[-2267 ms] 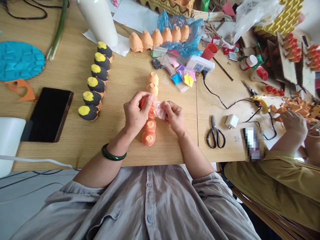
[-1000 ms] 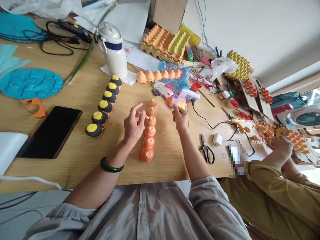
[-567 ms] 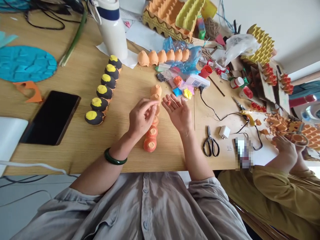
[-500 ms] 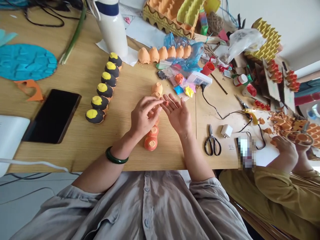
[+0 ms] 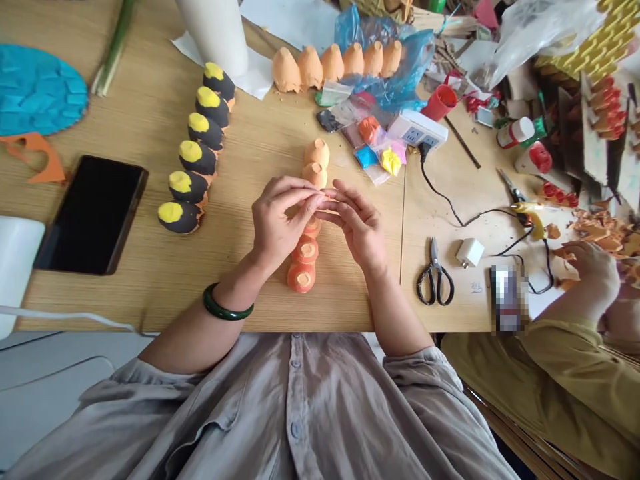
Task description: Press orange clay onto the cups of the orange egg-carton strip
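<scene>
My left hand [image 5: 281, 217], with a dark green bangle on its wrist, pinches at a small piece of orange-red clay [image 5: 327, 197]. My right hand [image 5: 363, 230] meets it fingertip to fingertip, its curved fingers closed around the same small piece, most of which is hidden. Beneath both hands a row of egg-carton cups [image 5: 317, 153] stands on the table. Its far cups are plain pale orange; the near cups [image 5: 301, 277] have a red-orange coating on their sides. My fingers cover the middle of that row.
Black cups with yellow tops [image 5: 193, 155] form a row at left, near a dark tablet [image 5: 93, 215]. Plain orange cups [image 5: 333, 63] stand behind. Clay packets [image 5: 370, 133], a power strip [image 5: 417, 128] and scissors [image 5: 435, 277] lie right. A co-worker's hand [image 5: 593, 267] is far right.
My right hand has turned from palm-up with its fingers spread to curled inward, and my fingertips now meet around the clay bit. The view has shifted nearer the table.
</scene>
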Available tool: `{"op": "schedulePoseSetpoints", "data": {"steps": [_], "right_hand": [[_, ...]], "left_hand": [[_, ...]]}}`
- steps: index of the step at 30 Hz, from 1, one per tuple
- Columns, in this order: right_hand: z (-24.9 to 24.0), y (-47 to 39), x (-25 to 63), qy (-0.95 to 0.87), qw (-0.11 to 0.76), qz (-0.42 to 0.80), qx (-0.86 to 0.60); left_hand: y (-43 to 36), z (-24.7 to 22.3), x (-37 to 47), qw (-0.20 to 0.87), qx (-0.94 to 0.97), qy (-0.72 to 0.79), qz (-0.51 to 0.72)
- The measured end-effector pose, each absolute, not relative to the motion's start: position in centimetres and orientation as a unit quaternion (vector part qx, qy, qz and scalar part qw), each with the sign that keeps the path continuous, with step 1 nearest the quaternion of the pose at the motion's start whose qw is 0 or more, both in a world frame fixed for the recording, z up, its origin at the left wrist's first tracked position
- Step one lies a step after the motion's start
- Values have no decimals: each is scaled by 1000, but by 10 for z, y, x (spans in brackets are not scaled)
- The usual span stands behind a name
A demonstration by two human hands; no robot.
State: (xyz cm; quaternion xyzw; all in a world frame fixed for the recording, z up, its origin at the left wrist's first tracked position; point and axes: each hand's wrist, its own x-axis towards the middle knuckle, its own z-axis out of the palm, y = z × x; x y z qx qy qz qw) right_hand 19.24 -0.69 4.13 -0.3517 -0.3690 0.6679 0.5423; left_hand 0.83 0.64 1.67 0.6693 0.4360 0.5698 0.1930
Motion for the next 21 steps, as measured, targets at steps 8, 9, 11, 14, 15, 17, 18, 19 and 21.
{"op": "schedulePoseSetpoints", "data": {"steps": [8,9,11,14,15,17,18,19,21], "right_hand": [[47,-9,187,-382,458,682,-423],[47,-8,185,-382,450,681,-432],[47,-7,184,-376,452,677,-443],[46,-5,183,-360,466,677,-441],[46,-4,183,-358,465,680,-440],[47,-4,183,-359,453,686,-441],[47,-4,183,-360,446,687,-446],[48,-4,183,-360,438,688,-453],[50,-4,183,-353,421,696,-463]], "left_hand": [[2,23,10,191,692,436,543],[2,24,10,204,697,442,526],[0,27,10,224,702,442,511],[0,28,9,244,694,440,515],[1,27,9,246,694,441,513],[2,26,9,241,704,447,497],[2,25,9,236,710,450,488],[2,24,10,230,713,454,482],[2,22,10,225,709,455,489]]}}
